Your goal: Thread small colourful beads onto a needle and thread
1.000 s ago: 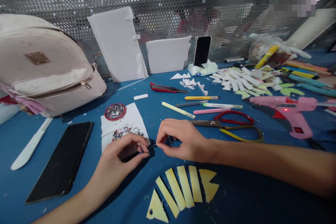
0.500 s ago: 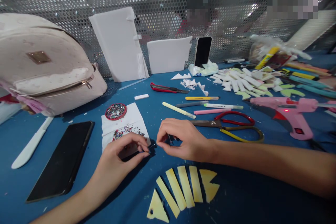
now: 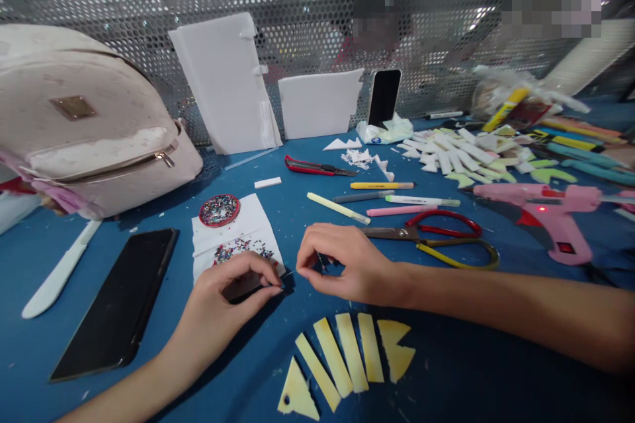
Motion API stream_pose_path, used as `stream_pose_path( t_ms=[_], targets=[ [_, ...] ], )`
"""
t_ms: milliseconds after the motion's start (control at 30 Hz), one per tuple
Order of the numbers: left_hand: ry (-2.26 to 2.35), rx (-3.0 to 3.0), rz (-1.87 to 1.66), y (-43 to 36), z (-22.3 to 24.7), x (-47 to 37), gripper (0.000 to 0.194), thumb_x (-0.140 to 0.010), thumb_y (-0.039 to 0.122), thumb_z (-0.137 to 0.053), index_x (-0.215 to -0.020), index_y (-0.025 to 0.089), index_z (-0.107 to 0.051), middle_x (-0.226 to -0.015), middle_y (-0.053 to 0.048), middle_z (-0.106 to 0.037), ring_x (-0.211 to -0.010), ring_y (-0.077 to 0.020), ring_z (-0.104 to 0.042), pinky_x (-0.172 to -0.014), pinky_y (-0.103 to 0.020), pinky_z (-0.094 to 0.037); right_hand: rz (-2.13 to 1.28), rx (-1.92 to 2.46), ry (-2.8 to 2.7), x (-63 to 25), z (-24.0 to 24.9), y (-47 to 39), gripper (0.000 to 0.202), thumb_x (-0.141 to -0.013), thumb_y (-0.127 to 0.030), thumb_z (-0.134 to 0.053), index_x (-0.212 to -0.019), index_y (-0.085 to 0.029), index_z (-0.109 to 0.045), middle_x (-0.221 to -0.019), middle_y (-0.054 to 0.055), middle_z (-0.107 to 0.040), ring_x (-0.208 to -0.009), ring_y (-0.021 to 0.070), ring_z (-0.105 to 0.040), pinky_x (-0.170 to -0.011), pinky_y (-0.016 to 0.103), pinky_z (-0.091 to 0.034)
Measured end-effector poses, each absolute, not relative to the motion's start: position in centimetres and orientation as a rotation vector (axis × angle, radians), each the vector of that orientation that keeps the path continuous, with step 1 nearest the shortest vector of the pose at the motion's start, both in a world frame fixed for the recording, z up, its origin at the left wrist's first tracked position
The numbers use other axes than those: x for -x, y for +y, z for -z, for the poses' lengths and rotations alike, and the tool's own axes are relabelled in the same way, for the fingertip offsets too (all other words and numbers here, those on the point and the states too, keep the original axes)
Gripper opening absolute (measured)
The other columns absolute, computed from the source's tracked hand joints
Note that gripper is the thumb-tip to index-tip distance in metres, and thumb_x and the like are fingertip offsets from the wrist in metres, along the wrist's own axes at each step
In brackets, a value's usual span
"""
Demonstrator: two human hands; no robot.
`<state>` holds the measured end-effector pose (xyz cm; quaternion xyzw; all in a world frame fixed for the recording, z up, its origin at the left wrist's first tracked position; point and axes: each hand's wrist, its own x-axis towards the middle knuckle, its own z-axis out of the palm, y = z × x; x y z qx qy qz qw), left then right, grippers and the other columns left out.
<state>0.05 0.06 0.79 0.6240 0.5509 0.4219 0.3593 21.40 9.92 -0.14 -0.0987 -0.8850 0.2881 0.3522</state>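
Observation:
My left hand (image 3: 233, 287) is closed in a pinch just below a white tissue (image 3: 201, 244). Close on its right, my right hand (image 3: 342, 264) pinches with thumb and forefinger. A thin, thread-like strand (image 3: 290, 273) spans the small gap between both sets of fingertips; its exact kind is too fine to tell. Tiny multicoloured beads (image 3: 243, 249) lie scattered on the tissue, partly hidden by my left hand. A red-rimmed round dish (image 3: 219, 211) full of them stands on its upper part. Below my hands lie yellow fish-shaped pieces: head (image 3: 297, 393), several strips (image 3: 351, 353), tail (image 3: 394, 350).
Scissors (image 3: 397, 232) lie beyond my right wrist, near several markers (image 3: 414, 201) and a red cutter (image 3: 310, 166). A pink glue gun (image 3: 560, 201), its light lit, is at right. A phone (image 3: 116, 304) and a white plastic knife (image 3: 62, 277) lie left, before a backpack (image 3: 99, 125).
My left fingers have shifted very slightly, with the fingertips drawn closer together. Both hands otherwise keep their places, and the things on the table have not moved.

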Motion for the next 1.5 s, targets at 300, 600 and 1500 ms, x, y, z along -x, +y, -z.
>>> stream_pose_path(
  t_ms=[300,600,1500],
  targets=[
    [1.416,-1.602,-1.093,0.15,-0.71,0.02,0.007,-0.081,0.018,-0.073,-0.075,0.023,-0.073,-0.077,0.000,-0.074,-0.074,-0.0151,-0.070,-0.070,-0.022,-0.058,-0.732,0.248,-2.283,-21.32,-0.02,9.93,0.009,-0.092,-0.013,-0.059,-0.085,-0.018,-0.061,-0.079,0.002,-0.064,-0.073,0.0125,-0.055,-0.067,0.025,-0.045],
    [1.430,-1.600,-1.080,0.17,-0.61,-0.04,0.006,-0.083,0.019,-0.073,-0.077,0.022,-0.073,-0.079,0.000,-0.075,-0.076,-0.0153,-0.070,-0.071,-0.021,-0.057,-0.739,0.245,-2.295,-21.35,0.15,9.96,0.008,-0.092,-0.013,-0.059,-0.086,-0.018,-0.060,-0.080,0.001,-0.064,-0.074,0.0123,-0.055,-0.068,0.025,-0.045],
    [1.428,-1.615,-1.087,0.16,-0.58,-0.04,0.008,-0.082,0.017,-0.072,-0.078,0.024,-0.074,-0.079,0.002,-0.075,-0.075,-0.0119,-0.069,-0.071,-0.017,-0.055,-0.752,0.300,-2.276,-21.33,0.08,9.86,0.008,-0.089,-0.011,-0.062,-0.085,-0.017,-0.061,-0.078,0.000,-0.062,-0.073,0.0113,-0.055,-0.066,0.023,-0.043]
  ],
)
